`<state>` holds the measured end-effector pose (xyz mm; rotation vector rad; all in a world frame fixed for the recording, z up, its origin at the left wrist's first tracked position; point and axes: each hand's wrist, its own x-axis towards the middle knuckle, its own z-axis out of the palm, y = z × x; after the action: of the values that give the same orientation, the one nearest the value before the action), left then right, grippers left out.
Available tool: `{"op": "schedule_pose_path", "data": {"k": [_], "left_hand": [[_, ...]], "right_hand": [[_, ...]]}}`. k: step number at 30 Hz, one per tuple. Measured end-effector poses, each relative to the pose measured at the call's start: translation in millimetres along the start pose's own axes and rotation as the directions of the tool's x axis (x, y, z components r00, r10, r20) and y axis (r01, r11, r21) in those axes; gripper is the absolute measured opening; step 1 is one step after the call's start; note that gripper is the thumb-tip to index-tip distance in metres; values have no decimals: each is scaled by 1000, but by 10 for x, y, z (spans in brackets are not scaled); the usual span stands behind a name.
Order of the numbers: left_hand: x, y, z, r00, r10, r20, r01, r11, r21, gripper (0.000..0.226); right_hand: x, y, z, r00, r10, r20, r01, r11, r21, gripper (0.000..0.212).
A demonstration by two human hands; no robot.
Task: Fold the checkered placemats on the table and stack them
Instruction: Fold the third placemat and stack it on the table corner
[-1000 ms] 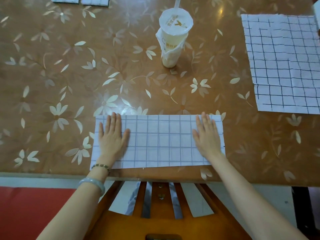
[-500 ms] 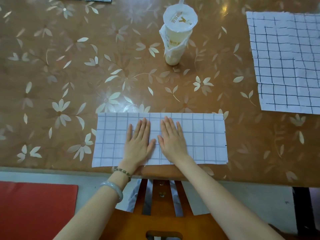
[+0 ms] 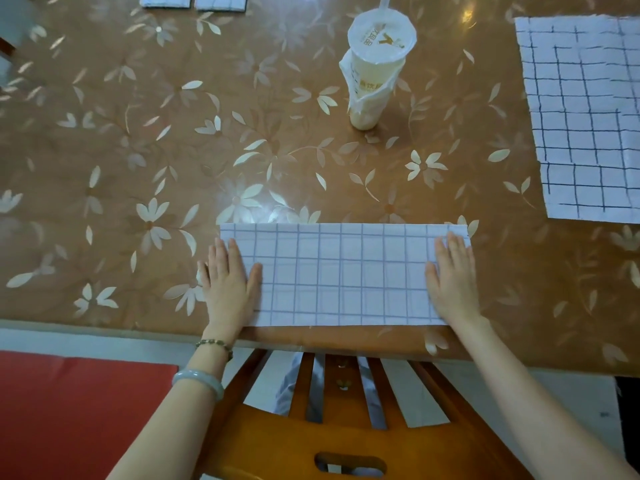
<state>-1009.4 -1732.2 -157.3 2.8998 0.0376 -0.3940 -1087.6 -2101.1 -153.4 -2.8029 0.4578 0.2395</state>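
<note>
A white checkered placemat (image 3: 343, 275), folded into a long strip, lies flat near the table's front edge. My left hand (image 3: 230, 282) rests flat on its left end, fingers straight, partly over the bare table. My right hand (image 3: 452, 278) lies flat on its right end, fingers straight. A second, unfolded checkered placemat (image 3: 585, 116) is spread at the far right. Two small folded placemats (image 3: 194, 1) sit at the table's far edge, cut off by the frame.
A sealed drink cup (image 3: 374, 67) with a straw stands upright behind the strip, right of centre. The brown floral table (image 3: 138, 150) has a wooden chair back (image 3: 339, 420) against its front edge. A red surface (image 3: 69, 410) lies lower left.
Both hands slid outward from the middle of the folded strip to its two ends, staying flat on it. The strip has stayed in place.
</note>
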Motion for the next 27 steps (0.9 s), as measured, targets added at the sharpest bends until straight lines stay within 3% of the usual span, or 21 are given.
{"op": "schedule_pose_path", "data": {"k": [2,4,8,12,19,27], "left_hand": [[-18,28,-67,996,-81,-46,77,994,-80,71],[-37,62,-137,981,-177,-82,161,972,-174,68],[-58,99,-228,944,-321,-72,288,913,-290,70],[-16,89,-290,916,-400,-18,361,845,-395,65],[-21,150,-398,908,-399,127,401,738,-543,40],[-82,30,-593,954,-216,209,300,635,-712,10]], "right_hand": [[9,-240,-45,994,-43,-100,52,995,89,40],[9,-571,-60,983,-144,-112,163,969,186,33],[-26,-1111,40,936,-328,129,291,926,241,40],[-19,-1190,128,924,-321,209,282,939,195,52],[-33,-1178,124,924,-310,223,267,942,201,54],[17,-1165,75,911,-309,274,237,935,265,54]]}}
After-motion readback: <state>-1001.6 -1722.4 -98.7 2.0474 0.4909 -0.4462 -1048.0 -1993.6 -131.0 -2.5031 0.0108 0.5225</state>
